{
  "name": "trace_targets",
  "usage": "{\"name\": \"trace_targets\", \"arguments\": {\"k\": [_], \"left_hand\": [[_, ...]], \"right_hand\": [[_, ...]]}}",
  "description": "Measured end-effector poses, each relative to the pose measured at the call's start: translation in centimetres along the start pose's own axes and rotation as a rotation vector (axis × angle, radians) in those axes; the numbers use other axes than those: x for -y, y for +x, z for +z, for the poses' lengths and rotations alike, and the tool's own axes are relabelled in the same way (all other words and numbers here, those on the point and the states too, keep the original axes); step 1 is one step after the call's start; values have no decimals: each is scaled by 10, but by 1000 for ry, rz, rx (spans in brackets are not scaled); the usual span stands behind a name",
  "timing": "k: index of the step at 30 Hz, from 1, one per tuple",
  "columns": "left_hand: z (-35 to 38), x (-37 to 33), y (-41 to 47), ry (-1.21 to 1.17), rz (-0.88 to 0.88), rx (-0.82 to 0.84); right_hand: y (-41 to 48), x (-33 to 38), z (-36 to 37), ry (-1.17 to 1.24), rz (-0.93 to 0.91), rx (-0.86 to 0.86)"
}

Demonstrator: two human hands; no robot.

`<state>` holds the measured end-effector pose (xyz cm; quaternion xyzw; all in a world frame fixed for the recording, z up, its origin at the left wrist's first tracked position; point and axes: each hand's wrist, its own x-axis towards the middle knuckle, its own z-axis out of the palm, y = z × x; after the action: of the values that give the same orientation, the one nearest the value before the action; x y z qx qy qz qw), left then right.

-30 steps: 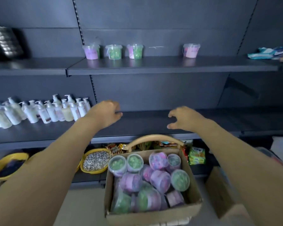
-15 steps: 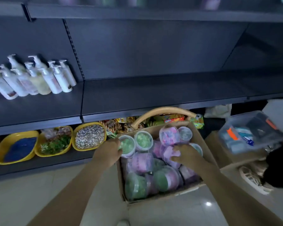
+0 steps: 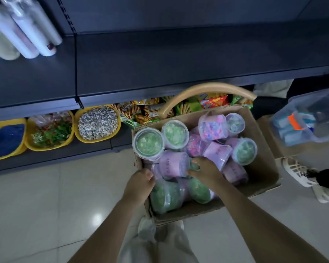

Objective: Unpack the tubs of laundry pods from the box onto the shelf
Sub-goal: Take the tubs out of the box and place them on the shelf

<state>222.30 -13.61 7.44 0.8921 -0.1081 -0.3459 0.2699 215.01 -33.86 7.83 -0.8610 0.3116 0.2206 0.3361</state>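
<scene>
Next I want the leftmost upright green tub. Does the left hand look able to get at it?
Probably yes. The green tub sits atop the pile in the box, nothing over it, just beyond the left hand, which is at a purple tub now.

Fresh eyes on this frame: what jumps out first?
The cardboard box, centre-right below the shelf edge, is heaped with green and purple tubs. Near its front, the left grip and right grip hold a purple tub lying on its side, one at each end. To the left, three yellow baskets line the bottom shelf.
</scene>
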Motion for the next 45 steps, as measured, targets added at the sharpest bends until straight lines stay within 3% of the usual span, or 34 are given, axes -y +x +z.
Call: {"name": "trace_targets", "arguments": {"k": [8, 16, 21, 28, 31, 39, 45], "left_hand": [[41, 12, 22, -148, -148, -48], [48, 14, 37, -333, -244, -226], [38, 13, 44, -418, -272, -292], [32, -6, 50, -225, -208, -358], [30, -2, 59, -229, -260, -378], [16, -4, 63, -603, -262, -435], [7, -4, 77, -599, -142, -441]], "right_hand": [[54, -11, 47, -110, -100, 19], [70, -25, 62, -212, -239, -100], [67, -26, 61, -253, -236, -102], [41, -32, 38, 181, -33, -97], [34, -33, 23, 294, 35, -74], [28, -41, -7, 465, 195, -153], [36, -39, -13, 599, 307, -167]]}}
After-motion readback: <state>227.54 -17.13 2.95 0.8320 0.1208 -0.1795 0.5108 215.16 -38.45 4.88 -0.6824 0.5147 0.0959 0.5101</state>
